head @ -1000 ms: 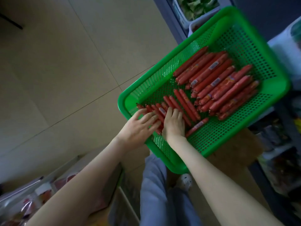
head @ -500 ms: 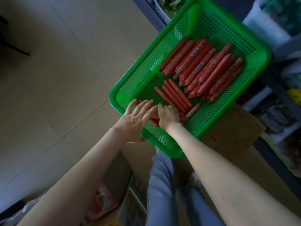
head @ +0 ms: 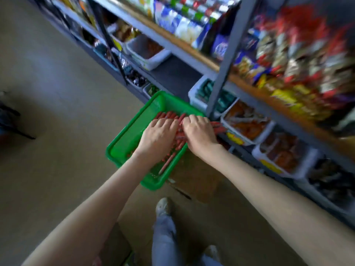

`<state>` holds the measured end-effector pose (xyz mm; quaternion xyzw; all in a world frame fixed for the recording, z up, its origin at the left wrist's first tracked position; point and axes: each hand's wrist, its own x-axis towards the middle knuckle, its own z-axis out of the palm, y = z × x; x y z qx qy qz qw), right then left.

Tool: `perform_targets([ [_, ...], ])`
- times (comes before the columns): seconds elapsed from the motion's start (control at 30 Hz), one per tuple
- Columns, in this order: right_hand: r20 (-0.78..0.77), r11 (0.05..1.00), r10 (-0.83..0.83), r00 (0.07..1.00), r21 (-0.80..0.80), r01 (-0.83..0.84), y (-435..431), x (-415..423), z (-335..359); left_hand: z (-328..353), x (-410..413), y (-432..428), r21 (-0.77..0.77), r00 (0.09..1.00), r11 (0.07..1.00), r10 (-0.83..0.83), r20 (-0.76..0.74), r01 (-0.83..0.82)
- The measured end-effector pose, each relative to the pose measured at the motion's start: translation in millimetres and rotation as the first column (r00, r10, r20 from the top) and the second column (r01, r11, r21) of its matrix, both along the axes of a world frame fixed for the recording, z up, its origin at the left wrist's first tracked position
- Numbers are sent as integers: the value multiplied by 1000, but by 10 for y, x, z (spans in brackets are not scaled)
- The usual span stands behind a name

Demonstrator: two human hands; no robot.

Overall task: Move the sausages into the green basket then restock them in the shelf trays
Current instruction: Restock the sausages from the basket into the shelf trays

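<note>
The green basket [head: 123, 140] sits on a brown cardboard box in front of the shelf. Red sausages [head: 166, 115] are piled at its far end, and a few thin ones [head: 169, 162] lie loose nearer to me. My left hand [head: 158, 134] and my right hand [head: 200, 132] are side by side on the pile, knuckles up. The fingers of both curl down around a bundle of sausages between them. Most of the pile is hidden under the hands. The picture is blurred by motion.
The cardboard box [head: 197, 181] stands beside a grey shelf post [head: 223, 60]. White shelf trays hold teal packs [head: 204, 92], orange packs [head: 247, 123] and reddish goods [head: 148, 51]. Snack bags fill the upper shelves. My shoe [head: 163, 206] is on the tan floor.
My view has swung up from the basket to take in the shelves. Both hands have moved from the thin sausages at the near end to the far pile and curled around it.
</note>
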<state>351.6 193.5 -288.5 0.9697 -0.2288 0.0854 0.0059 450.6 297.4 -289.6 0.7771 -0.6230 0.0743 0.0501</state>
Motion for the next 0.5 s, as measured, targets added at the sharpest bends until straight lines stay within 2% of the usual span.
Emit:
perform_targets([
  [0.13,87,978,-62,994,-192,77,-415,-859,1250,1052,-691,-583,-195,990,971,-137,35,141],
  [0.27,202,899,-131,971,-388,203,-826,-1643,2244,2058,-1277,-1122,-350,953,890,-239,186,291],
  [0.37,326,858,-100,940,-450,248,-1135,-2055,2820,2666,-1573,-1456,-426,926,830,-261,273,359],
  [0.5,361,755,-137,923,-565,333,-1567,-2417,3288,3163,-1648,-1918,-502,911,769,-264,316,396],
])
